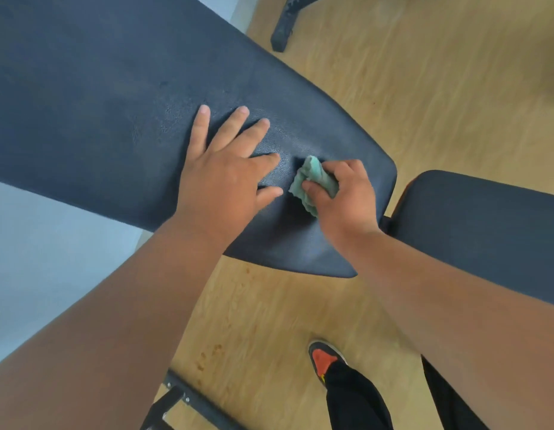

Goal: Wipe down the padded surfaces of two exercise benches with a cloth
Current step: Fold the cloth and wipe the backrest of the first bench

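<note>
A: Where are the hands?

B: Both are on the long back pad (114,113), the dark padded board that runs from the upper left corner of the view down to its rounded end. The left hand (226,175) lies flat on the padding with its fingers spread and straight — it grips nothing, only presses on the surface, near that rounded end.

A: And the cloth?

B: The green cloth (312,181) is bunched in the right hand (347,197), whose fingers and thumb curl round it. It touches the pad just beside the left hand's thumb, close to the pad's end edge and nearer the edge that faces the person.

A: Is the second padded piece in view?

B: Yes — the seat pad (486,228) starts just past the back pad's end, at the right, with a narrow gap between the two. The right forearm crosses over its near part.

A: Anything below?

B: A wooden floor (424,103), a black metal frame (176,398) at the bottom edge, a black foot (283,29) of some other equipment at the top, and the person's shoe (326,360), black with an orange patch, below a black trouser leg
</note>
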